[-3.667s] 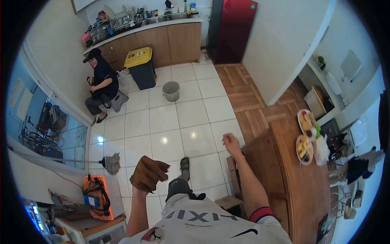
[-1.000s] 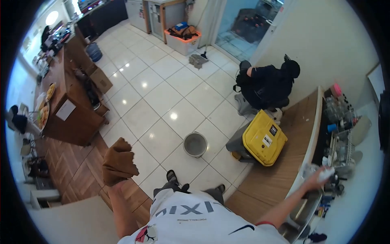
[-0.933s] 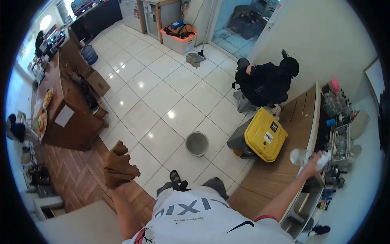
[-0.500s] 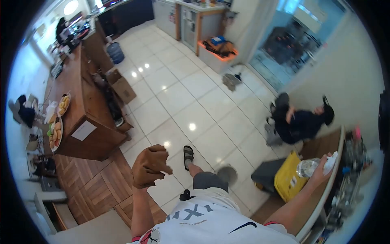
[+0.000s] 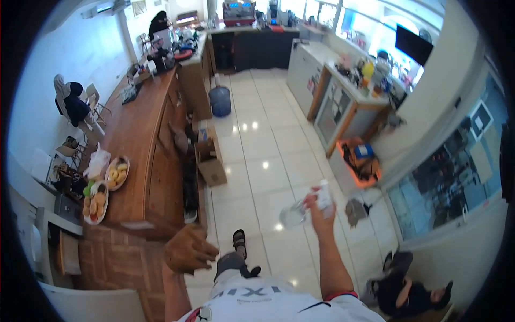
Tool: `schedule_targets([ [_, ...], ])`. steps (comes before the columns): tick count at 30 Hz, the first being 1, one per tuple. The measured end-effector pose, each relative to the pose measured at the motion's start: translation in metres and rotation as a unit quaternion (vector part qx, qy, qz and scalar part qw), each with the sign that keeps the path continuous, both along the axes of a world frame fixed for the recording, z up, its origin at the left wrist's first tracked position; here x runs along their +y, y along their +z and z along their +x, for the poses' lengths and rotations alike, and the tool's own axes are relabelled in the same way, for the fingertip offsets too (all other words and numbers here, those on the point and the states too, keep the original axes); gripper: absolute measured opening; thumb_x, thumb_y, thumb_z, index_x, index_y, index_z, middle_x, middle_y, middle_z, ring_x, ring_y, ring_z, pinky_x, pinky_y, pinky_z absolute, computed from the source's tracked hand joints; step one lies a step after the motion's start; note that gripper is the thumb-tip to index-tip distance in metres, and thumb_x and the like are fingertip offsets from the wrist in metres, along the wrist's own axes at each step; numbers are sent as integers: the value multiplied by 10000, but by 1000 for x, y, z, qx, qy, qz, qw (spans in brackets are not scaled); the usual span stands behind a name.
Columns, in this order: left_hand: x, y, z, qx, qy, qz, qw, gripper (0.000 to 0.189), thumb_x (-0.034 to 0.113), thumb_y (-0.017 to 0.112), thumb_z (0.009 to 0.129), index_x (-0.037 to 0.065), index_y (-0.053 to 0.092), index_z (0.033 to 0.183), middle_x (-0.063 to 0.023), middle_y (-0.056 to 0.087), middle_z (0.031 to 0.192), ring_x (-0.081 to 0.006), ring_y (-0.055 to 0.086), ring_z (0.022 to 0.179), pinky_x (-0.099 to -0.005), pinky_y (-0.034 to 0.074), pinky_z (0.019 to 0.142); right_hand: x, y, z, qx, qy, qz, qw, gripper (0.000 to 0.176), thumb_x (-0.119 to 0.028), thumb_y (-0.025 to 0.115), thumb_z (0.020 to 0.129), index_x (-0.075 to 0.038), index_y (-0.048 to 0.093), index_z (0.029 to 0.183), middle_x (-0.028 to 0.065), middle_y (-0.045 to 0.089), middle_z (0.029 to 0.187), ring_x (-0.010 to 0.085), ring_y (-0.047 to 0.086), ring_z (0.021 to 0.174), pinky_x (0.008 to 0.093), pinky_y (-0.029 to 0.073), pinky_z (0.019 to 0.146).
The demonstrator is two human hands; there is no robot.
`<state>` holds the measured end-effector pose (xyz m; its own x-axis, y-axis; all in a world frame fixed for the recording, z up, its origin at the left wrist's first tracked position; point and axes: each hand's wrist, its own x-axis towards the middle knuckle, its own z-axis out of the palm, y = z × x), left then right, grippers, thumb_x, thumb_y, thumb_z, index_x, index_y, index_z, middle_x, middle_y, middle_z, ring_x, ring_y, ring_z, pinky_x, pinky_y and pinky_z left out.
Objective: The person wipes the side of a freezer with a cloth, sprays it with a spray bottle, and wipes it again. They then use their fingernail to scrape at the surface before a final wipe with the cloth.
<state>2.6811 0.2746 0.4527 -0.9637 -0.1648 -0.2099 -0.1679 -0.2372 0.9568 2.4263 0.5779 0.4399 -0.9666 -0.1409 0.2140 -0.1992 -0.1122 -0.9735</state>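
Lower left in the head view, a brown cloth [image 5: 188, 249] is bunched over my left hand [image 5: 179, 257] and hides most of the fingers; its folds look finger-like. My left hand is beside the end of the wooden counter [image 5: 142, 145]. My right hand [image 5: 321, 214] is raised in front of me over the tiled floor, wrapped round a clear spray bottle [image 5: 294, 216] with a white spray head [image 5: 325, 196]. The bottle is tilted sideways, its base to the left, and is a little blurred.
Two plates of food, one a white plate [image 5: 101, 213], stand on the counter's near end. A cardboard box [image 5: 212, 163] and a water jug [image 5: 220, 102] are on the floor along it. An orange-rimmed bin [image 5: 354, 180] is at right. A person [image 5: 410, 290] sits low at the right wall.
My view has swung up and to the right. The spray bottle has moved from beside the yellow object at right to in front of me. The brown cloth remains on my left hand.
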Motion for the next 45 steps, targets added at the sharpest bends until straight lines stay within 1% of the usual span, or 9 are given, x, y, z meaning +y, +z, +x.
schedule_targets([
  [5,-110,-90,-118,73,95,89,989,254,105,652,812,-3,666,1041,-130,658,1078,-209,666,870,-322,574,761,-98,10,-135,-53,77,36,995,250,-132,689,870,-24,579,1067,33,611,780,87,599,684,223,491,624],
  [9,-214,-139,-320,158,-43,160,974,272,114,643,822,20,660,1076,-115,651,1111,-204,665,856,-317,561,771,-100,-9,-248,-69,-63,80,992,261,-143,692,862,-32,579,1068,21,606,772,95,612,666,231,503,583],
  [11,-187,1,-425,-7,-16,-367,930,245,98,631,820,54,662,1059,-54,649,1101,-177,638,871,-288,507,830,-80,-30,-303,-79,-120,102,984,258,-121,696,846,-32,585,1062,17,612,781,95,616,651,230,508,571],
  [18,-264,-34,-719,-12,-65,-452,889,193,234,603,911,135,646,1071,23,630,991,-113,589,899,-255,495,860,-53,-94,-476,-69,-395,101,910,256,-66,652,843,-16,583,1084,33,599,838,90,564,646,239,478,565],
  [26,-327,38,-985,25,-60,-319,945,172,163,639,868,72,640,1014,-1,630,979,-137,594,879,-247,486,852,-203,-88,-845,-47,-298,149,942,367,-94,696,840,-10,581,1178,28,632,959,100,589,821,242,486,701],
  [31,-439,-31,-1113,17,45,-60,997,160,138,593,891,70,639,1028,-22,630,976,-129,605,905,-250,486,850,-367,22,-1043,7,-165,48,985,262,-114,677,863,-27,599,1098,-4,599,825,66,568,733,224,475,656],
  [33,-494,-47,-1182,20,-73,-481,873,191,153,547,926,75,635,1077,-35,639,1025,-121,617,937,-243,496,859,-419,40,-1109,21,-155,95,983,238,-121,680,863,-31,602,1069,-2,596,792,66,564,689,226,476,629],
  [39,-584,-49,-1404,-70,11,-516,854,227,105,574,856,88,655,1067,-8,646,1031,-137,628,918,-228,501,838,-505,-10,-1299,-30,-191,126,973,243,-141,699,847,-35,608,1046,9,605,768,81,587,681,235,483,617],
  [45,-623,39,-1699,147,-94,-551,816,126,102,590,765,63,693,827,-60,651,880,-178,632,905,-248,494,825,-504,-44,-1435,1,-238,295,925,333,-184,730,803,-22,634,1078,87,663,806,160,639,715,318,507,693],
])
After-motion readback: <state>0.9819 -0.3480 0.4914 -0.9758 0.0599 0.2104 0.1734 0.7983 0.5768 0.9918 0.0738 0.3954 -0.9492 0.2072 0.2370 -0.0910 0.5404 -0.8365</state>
